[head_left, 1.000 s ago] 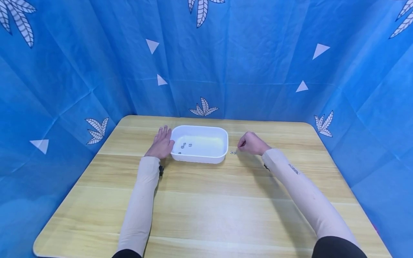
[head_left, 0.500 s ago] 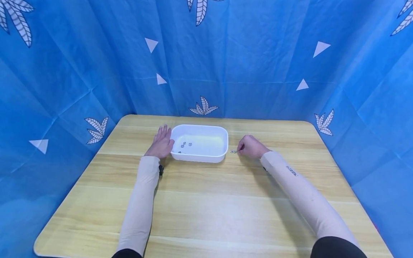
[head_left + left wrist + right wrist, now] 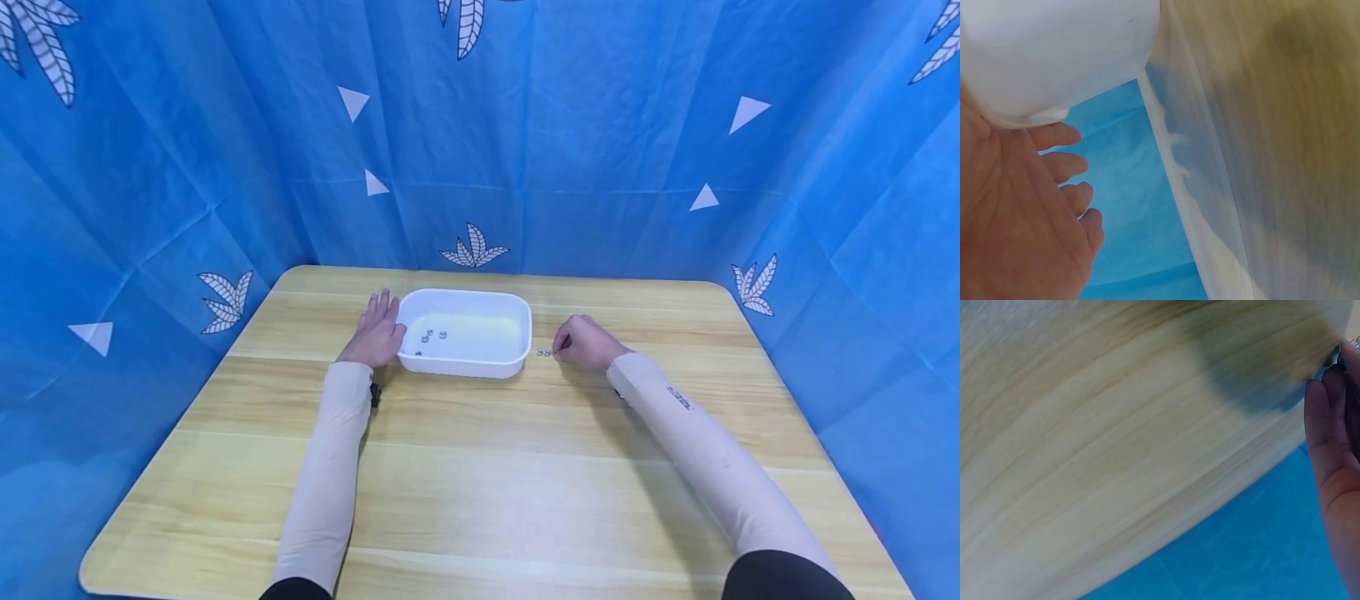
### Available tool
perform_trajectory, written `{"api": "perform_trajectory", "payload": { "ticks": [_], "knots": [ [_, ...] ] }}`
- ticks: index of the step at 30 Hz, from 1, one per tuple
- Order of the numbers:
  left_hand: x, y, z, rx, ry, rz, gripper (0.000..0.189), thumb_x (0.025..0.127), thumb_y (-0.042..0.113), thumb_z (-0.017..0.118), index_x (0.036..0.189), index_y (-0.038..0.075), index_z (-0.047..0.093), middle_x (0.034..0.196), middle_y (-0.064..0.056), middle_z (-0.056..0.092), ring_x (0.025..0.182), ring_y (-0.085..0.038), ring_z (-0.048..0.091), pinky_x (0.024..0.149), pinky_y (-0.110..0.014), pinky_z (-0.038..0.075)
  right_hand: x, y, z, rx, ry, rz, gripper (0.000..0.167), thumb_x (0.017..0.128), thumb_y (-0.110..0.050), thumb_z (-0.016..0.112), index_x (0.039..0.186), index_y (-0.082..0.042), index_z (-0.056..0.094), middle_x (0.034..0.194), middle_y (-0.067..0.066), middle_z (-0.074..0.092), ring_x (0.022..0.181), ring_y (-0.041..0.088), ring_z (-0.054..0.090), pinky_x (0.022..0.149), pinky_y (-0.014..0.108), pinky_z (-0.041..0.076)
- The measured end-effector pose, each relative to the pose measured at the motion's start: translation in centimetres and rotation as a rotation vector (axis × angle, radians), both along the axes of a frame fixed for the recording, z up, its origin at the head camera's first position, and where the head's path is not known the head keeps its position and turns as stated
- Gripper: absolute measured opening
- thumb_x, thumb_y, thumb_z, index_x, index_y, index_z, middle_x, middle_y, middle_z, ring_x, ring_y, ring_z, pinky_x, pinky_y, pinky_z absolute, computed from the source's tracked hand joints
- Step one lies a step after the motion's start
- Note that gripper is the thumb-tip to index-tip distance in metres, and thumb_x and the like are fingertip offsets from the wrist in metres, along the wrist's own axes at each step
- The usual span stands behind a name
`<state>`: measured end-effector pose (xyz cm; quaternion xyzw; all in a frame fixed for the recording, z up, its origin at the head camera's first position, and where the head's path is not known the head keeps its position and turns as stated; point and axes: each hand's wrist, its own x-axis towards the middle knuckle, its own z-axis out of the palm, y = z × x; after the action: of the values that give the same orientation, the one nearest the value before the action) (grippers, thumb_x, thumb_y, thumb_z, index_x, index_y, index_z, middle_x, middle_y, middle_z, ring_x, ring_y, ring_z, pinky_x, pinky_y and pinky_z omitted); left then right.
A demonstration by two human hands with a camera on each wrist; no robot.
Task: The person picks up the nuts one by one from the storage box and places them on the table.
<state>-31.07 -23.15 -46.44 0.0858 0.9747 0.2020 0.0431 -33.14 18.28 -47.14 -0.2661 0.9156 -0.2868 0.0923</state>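
A white plastic basin (image 3: 465, 367) stands toward the back of the wooden table, with several small silver metal nuts (image 3: 442, 335) inside at its left. My left hand (image 3: 372, 332) rests against the basin's left end, fingers straight and thumb at the rim. The left wrist view shows its palm (image 3: 1022, 206) beside the white basin wall (image 3: 1072, 56). Right of the basin, two small nuts (image 3: 543, 352) lie close together on the table. My right hand (image 3: 587, 342) is beside them, curled, thumb and fingers pinching a small nut low over the wood. In the right wrist view its fingertips reach the frame's edge.
The light wooden table (image 3: 480, 475) has rounded corners and ends at the back against a blue curtain (image 3: 600, 150) with white leaf prints. The curtain also hangs along both sides. Pale sleeves cover both forearms.
The right hand has lowered slightly, its fingertips coming down to the table beside the two nuts. The left hand and the basin stay in place.
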Motion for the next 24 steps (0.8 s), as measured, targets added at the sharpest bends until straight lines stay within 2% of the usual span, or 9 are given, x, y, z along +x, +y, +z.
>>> {"api": "perform_trajectory", "payload": {
  "ticks": [24],
  "knots": [
    [0.31, 0.19, 0.33, 0.001, 0.013, 0.001, 0.067, 0.108, 0.029, 0.025, 0.164, -0.005, 0.01, 0.174, -0.025, -0.005, 0.162, -0.044, -0.008, 0.132, -0.059, 0.002, 0.28, -0.67, 0.08, -0.004, -0.02, -0.015, 0.012, 0.084, 0.006, 0.076, 0.095, 0.0, 0.078, 0.096, 0.015, 0.079, 0.089, 0.024, 0.075, 0.084, 0.035, 0.064]
  ]
}}
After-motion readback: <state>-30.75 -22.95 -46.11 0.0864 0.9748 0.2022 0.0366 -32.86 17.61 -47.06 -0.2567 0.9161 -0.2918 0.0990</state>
